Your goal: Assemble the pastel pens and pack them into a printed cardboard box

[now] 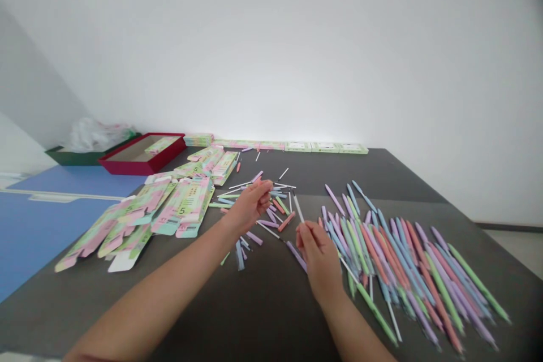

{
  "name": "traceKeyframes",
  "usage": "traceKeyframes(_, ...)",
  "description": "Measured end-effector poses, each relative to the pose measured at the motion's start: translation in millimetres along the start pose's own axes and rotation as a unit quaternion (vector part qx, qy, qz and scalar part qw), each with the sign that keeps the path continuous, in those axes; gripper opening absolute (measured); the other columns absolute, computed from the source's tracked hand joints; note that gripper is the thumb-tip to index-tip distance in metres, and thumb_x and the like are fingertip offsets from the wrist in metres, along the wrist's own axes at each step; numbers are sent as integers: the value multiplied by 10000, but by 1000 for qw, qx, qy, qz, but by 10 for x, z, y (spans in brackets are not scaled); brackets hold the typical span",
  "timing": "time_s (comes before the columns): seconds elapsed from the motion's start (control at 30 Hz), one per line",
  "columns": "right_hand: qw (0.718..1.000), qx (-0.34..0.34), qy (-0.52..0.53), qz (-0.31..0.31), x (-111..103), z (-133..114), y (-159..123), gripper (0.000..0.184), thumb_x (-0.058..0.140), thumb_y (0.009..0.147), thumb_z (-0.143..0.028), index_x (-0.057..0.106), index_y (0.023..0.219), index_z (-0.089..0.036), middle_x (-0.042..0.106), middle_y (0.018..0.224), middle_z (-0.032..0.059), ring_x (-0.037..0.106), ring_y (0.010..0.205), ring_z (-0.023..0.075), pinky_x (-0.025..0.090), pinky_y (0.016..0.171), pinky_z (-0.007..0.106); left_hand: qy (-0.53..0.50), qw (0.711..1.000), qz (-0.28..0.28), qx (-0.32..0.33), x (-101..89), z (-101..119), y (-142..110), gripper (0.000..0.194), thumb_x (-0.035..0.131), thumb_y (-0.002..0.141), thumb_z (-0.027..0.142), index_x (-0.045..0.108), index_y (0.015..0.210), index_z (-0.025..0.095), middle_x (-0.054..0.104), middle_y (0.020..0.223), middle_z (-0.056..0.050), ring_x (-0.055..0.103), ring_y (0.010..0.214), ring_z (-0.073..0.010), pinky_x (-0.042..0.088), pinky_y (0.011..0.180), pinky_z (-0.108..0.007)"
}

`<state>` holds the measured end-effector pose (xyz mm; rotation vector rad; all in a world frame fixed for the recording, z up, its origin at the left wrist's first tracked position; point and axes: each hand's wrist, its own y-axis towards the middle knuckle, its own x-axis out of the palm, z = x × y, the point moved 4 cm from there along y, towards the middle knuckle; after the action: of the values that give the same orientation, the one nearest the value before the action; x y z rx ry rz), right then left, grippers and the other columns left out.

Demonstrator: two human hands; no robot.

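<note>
My right hand (319,254) is closed on a thin white pen refill (298,207), its dark tip pointing up and away from me. My left hand (250,203) is pinched shut a little to the left of the tip; whatever is between its fingers is too small to make out. Around and beneath that hand lie loose pen parts: pastel barrels, a coral pen piece (287,222) and several white refills. A purple pen barrel (297,256) rests beside my right hand. To the right spreads a large pile of pastel pens (394,260), some with white refills sticking out.
Flattened pastel cartons (182,206) lie in overlapping stacks on the dark table (254,317) at left. Behind them stand a red tray (136,165) and a green tray (72,156) holding a plastic bag (95,134). Light green boxes (326,147) line the back edge by the wall.
</note>
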<state>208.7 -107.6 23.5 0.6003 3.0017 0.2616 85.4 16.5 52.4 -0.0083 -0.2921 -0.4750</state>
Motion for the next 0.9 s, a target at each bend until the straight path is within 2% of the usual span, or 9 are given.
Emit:
traceKeyframes(0.07,998,-6,-45,-37,54,8,-36,296,434,885,-420,544,725,-197,445,583,-37,413,532,116,290,503,237,-108,994,14,-14,19,13,-148,230,624,777,349,526,735,145,379,617,71,282,452,-17,289,447,-143)
traceKeyframes(0.13,994,-14,-88,-64,92,24,-55,292,422,894,-405,537,723,-198,443,579,-36,417,537,121,280,513,244,-170,985,29,-26,34,4,-255,214,663,753,305,529,746,139,436,685,57,308,466,-2,305,445,-129)
traceKeyframes(0.3,986,-42,-144,-78,127,63,-55,277,400,904,-380,552,758,-202,481,607,-23,453,574,139,285,538,250,-222,973,42,-40,69,2,-367,231,699,720,283,526,703,131,475,732,36,339,485,0,319,428,-119)
traceKeyframes(0.67,981,-43,-169,-80,147,101,-47,280,397,903,-379,571,771,-203,520,622,-12,483,595,153,292,552,252,-182,980,71,-33,42,-11,-373,226,707,709,282,537,728,135,464,692,45,339,486,-8,296,431,-128)
traceKeyframes(0.8,981,-46,-173,-73,139,84,-36,282,406,901,-374,578,757,-203,534,633,-9,489,602,150,296,552,250,-113,990,80,-25,60,-45,-386,272,700,712,304,484,650,152,364,570,75,314,474,-25,271,441,-143)
traceKeyframes(0.9,985,-37,-153,-71,135,75,-29,283,419,893,-376,577,737,-202,528,615,-13,489,594,149,299,543,248,-53,995,80,-7,81,-74,-401,314,684,729,324,456,593,154,348,534,75,307,473,-35,269,452,-157)
